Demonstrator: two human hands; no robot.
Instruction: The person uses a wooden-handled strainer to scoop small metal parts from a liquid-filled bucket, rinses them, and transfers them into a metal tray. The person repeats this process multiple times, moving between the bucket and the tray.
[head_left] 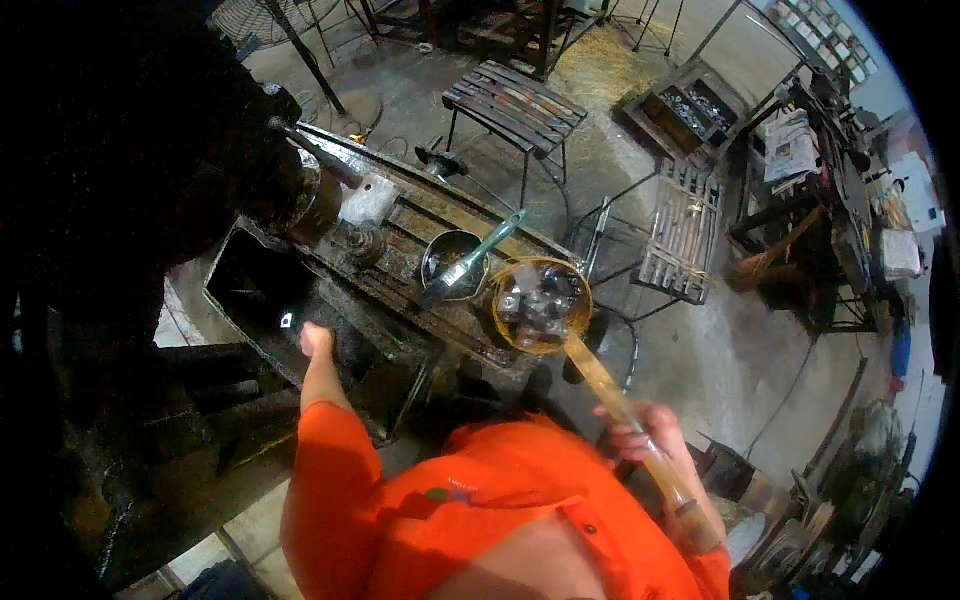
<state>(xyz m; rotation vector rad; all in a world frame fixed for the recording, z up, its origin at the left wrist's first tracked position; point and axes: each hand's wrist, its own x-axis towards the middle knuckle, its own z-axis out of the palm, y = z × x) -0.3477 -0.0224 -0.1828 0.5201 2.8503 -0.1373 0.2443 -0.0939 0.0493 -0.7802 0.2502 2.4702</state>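
Observation:
My right hand (648, 432) is wrapped round the long yellowish handle (610, 392) of a round, yellow-rimmed scoop (497, 312). Several small shiny metal pieces (540, 300) lie in the scoop, which sits at the near edge of a long metal machine bed. On the left, my left hand (317, 338) is over a dark, open metal bin (245, 345), its fingers curled; whatever they may hold is hidden. A small bright metal piece (287, 320) with a dark spot shows just beyond that hand, seemingly apart from it.
A green-handled brush (490, 245) rests across a round pot (432, 258) on the machine bed (410, 225). Beyond stand a slatted metal stand (515, 105), a second slatted rack (682, 230) and a box of metal parts (690, 110). Dark machinery fills the left.

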